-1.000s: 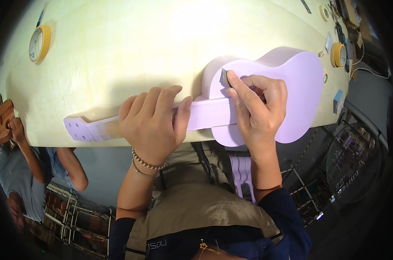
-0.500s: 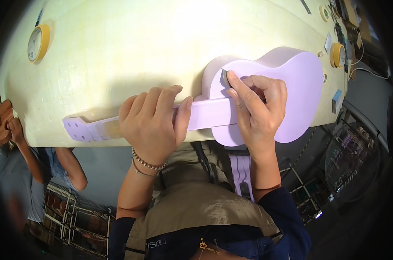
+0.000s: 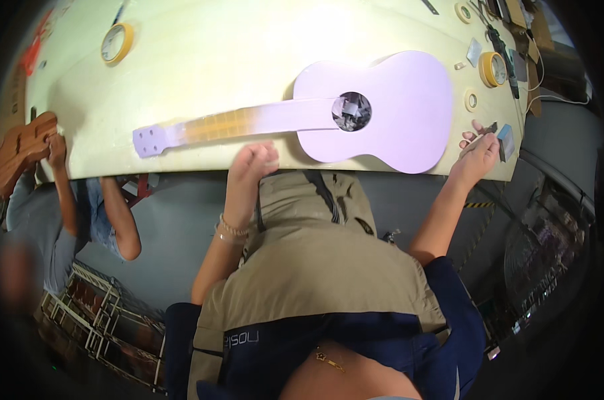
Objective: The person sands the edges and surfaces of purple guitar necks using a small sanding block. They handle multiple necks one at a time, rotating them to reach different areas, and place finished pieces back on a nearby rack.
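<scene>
A lilac ukulele-like guitar (image 3: 409,107) lies flat on the pale table, its soundhole showing grey material inside and a yellow strip along its neck. My left hand (image 3: 254,163) is at the near edge below the neck, fingers curled and blurred by motion; whether it holds anything is unclear. My right hand (image 3: 479,150) is right of the guitar body, fingers bent around something small and dark that I cannot make out clearly, beside a blue-grey block (image 3: 506,141) at the table's edge.
Yellow tape rolls (image 3: 117,43) (image 3: 493,69), a smaller roll (image 3: 471,100) and a black tool with cable (image 3: 499,47) lie on the table (image 3: 215,60). At left, a co-worker (image 3: 62,200) holds a brown wooden instrument body (image 3: 15,153). Metal racks (image 3: 89,320) stand below left.
Both hands have left the guitar; my left moved down toward the edge, my right moved right beside the blue-grey block. The guitar's whole top now shows, and the view has shifted.
</scene>
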